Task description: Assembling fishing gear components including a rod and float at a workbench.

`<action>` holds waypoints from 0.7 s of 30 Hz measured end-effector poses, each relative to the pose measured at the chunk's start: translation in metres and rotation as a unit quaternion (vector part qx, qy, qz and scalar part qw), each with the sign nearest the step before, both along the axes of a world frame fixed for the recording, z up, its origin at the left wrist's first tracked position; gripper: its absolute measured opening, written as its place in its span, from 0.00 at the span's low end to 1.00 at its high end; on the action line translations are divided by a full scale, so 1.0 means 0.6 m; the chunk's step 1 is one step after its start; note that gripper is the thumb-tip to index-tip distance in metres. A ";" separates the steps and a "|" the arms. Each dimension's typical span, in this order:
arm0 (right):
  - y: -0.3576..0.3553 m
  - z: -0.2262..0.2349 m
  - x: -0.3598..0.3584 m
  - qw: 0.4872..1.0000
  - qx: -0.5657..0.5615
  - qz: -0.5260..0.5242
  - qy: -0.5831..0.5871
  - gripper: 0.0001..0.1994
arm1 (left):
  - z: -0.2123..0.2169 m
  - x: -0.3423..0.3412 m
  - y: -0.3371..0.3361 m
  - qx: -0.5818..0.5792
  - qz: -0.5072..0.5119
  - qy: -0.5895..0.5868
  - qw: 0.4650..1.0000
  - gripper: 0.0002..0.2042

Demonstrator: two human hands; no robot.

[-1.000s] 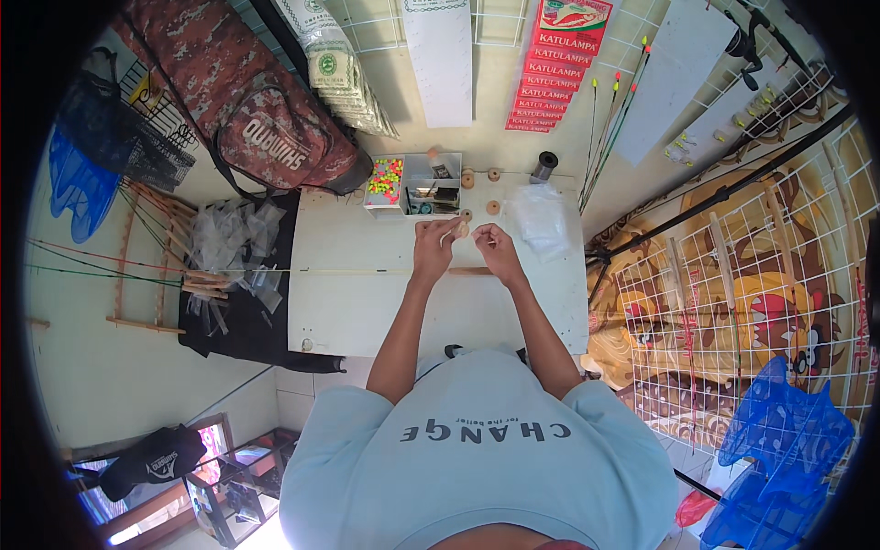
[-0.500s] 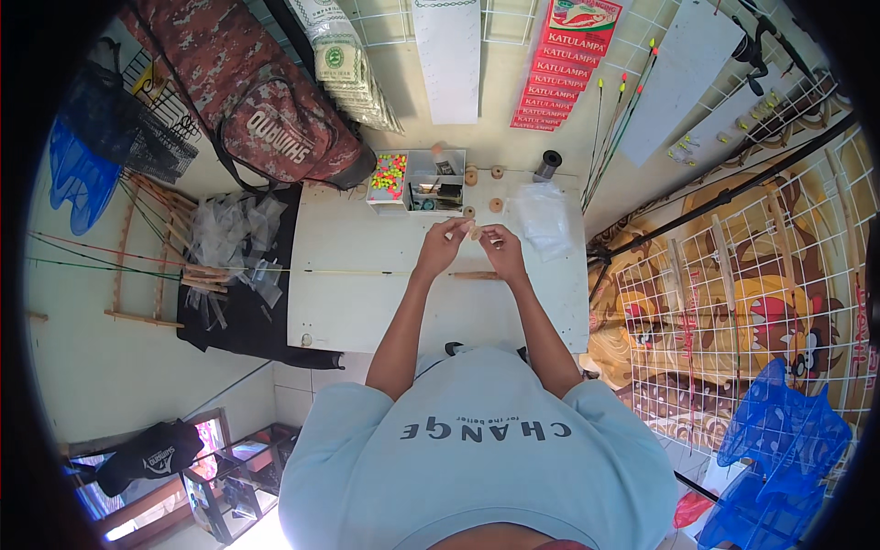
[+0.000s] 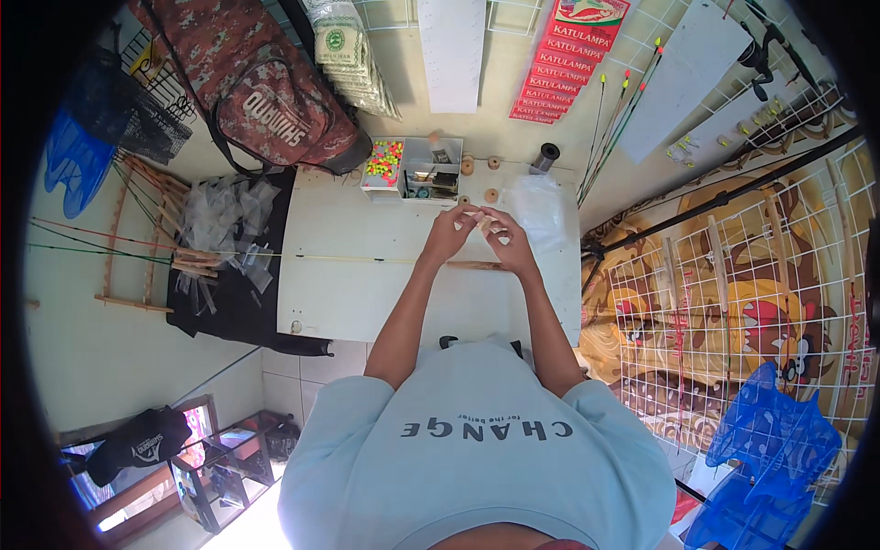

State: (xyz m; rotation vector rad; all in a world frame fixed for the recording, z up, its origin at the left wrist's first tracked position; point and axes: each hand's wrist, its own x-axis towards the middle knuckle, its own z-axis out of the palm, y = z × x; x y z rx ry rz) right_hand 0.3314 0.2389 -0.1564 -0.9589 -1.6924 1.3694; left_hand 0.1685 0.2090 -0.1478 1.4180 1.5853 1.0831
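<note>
Both forearms come up from lower centre & meet over the white table [image 3: 348, 302], just above frame centre. Left hand [image 3: 449, 236] & right hand [image 3: 507, 244] are almost touching, fingers curled narrow, pinching a small pale piece [image 3: 483, 218] between them; too small to tell what it is.

Just above the hands: clear compartment box [image 3: 431, 174] w/ bright beads in its left section, wooden discs [image 3: 490, 194], a black spool [image 3: 546, 156]. A clear plastic bag [image 3: 536, 206] lies right of the hands. A long thin rod [image 3: 357, 258] runs across the table, passing under the wrists. Camo bag [image 3: 266, 92] upper left, wire grid [image 3: 733, 284] at right.

The piece sits at the fingertips, light tan, held off the table.
</note>
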 end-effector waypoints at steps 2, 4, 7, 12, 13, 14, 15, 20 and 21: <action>0.001 0.009 0.008 1.000 0.002 0.004 -0.007 0.20 | 0.004 0.003 0.001 -0.018 0.002 -0.005 1.000 0.11; 0.008 0.008 0.018 1.000 0.007 0.008 -0.014 0.20 | 0.002 0.003 0.004 -0.033 0.004 -0.009 0.999 0.10; 0.016 0.004 0.029 0.997 0.019 0.054 -0.053 0.19 | -0.006 0.004 0.009 -0.026 -0.036 -0.031 0.999 0.08; 0.017 0.009 0.038 0.997 0.056 0.025 -0.054 0.17 | -0.027 0.012 0.012 0.004 -0.042 0.023 0.999 0.10; 0.020 0.005 0.042 0.997 0.056 0.022 -0.053 0.17 | -0.027 0.014 0.010 0.005 -0.045 0.024 0.999 0.10; 0.024 0.000 0.046 0.996 0.067 0.030 -0.053 0.17 | -0.027 0.015 0.005 0.013 -0.046 0.050 0.998 0.11; 0.027 -0.006 0.048 0.995 0.078 0.039 -0.052 0.17 | -0.026 0.014 0.002 0.021 -0.046 0.077 0.996 0.12; 0.036 -0.021 0.047 0.996 0.068 0.040 -0.053 0.15 | -0.047 0.010 0.000 0.025 -0.047 0.217 0.975 0.13; 0.042 -0.023 0.047 0.995 0.075 0.039 -0.057 0.15 | -0.044 0.011 0.005 0.025 -0.054 0.249 0.967 0.13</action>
